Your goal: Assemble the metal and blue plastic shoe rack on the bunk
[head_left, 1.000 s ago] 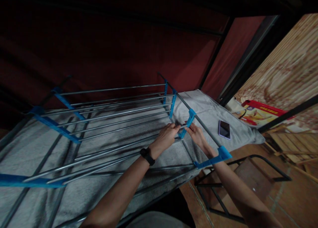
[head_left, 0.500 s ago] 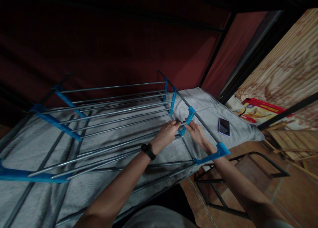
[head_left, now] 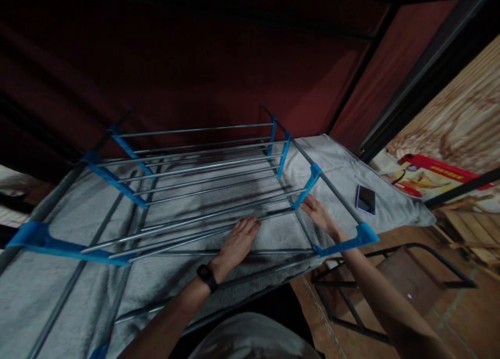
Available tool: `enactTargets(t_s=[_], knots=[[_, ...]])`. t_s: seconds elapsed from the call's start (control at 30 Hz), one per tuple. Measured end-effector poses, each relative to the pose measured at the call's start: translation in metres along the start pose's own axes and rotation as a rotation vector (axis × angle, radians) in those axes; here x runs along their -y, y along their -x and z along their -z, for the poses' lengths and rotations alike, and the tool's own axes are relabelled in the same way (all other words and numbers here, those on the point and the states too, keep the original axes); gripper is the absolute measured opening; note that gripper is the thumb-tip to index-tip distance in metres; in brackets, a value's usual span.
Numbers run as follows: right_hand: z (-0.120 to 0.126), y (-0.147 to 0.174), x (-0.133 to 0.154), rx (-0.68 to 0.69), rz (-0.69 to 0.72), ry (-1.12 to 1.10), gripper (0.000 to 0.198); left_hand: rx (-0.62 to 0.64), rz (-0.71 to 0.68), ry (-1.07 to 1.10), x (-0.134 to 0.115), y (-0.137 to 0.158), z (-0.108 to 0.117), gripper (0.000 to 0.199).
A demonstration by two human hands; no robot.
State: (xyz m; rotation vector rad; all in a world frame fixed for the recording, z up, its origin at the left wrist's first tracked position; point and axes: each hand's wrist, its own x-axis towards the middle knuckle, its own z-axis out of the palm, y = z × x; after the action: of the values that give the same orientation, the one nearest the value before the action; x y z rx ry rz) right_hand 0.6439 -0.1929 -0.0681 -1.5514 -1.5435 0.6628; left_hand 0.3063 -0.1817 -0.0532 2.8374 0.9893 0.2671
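A rack of grey metal tubes joined by blue plastic brackets lies on its side on a grey blanket. My left hand, with a black band at the wrist, is stretched out palm down over the near tubes, fingers laid at the free ends of two slanting tubes. These tubes run from the near left bracket. My right hand holds the lower end of a blue bracket on the right side; some of its fingertips are hidden behind it. Nearer to me is another right bracket, above my right forearm.
A phone lies on the grey blanket at the right. Beyond it are a red and yellow box and wooden slats. A black-framed chair stands on the tiled floor. A dark red panel rises behind the rack.
My left hand has let go near the right bracket and moved left and towards me, onto the near tubes. My right hand stays at the bracket, slightly lower. The view has shifted a little.
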Motion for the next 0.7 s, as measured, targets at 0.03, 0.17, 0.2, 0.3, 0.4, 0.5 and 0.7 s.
enactTargets(t_s=[0.03,0.17,0.2,0.3,0.4,0.5,0.7], knots=[[-0.002,0.002,-0.003,-0.002,-0.006,0.017,0.032,-0.005,0.038,-0.017,0.005,0.004,-0.002,0.056],[-0.012,0.007,-0.017,-0.016,-0.066,0.008,0.038,0.022,0.084,-0.051,0.006,-0.003,0.003,0.056],[-0.013,0.007,-0.021,-0.014,-0.076,-0.001,0.038,0.037,0.074,-0.048,0.003,-0.009,0.004,0.055],[-0.013,0.004,-0.035,-0.021,-0.095,-0.019,0.037,0.074,0.024,-0.024,-0.008,-0.032,0.002,0.048],[-0.012,0.000,-0.048,-0.010,-0.110,-0.042,0.038,0.093,0.002,0.013,-0.016,-0.054,-0.004,0.043],[-0.013,-0.002,-0.054,0.007,-0.104,-0.054,0.039,0.115,-0.035,0.074,-0.020,-0.069,-0.008,0.038],[-0.017,-0.005,-0.035,-0.007,-0.071,0.006,0.034,0.098,-0.048,0.120,-0.018,-0.083,-0.003,0.038]])
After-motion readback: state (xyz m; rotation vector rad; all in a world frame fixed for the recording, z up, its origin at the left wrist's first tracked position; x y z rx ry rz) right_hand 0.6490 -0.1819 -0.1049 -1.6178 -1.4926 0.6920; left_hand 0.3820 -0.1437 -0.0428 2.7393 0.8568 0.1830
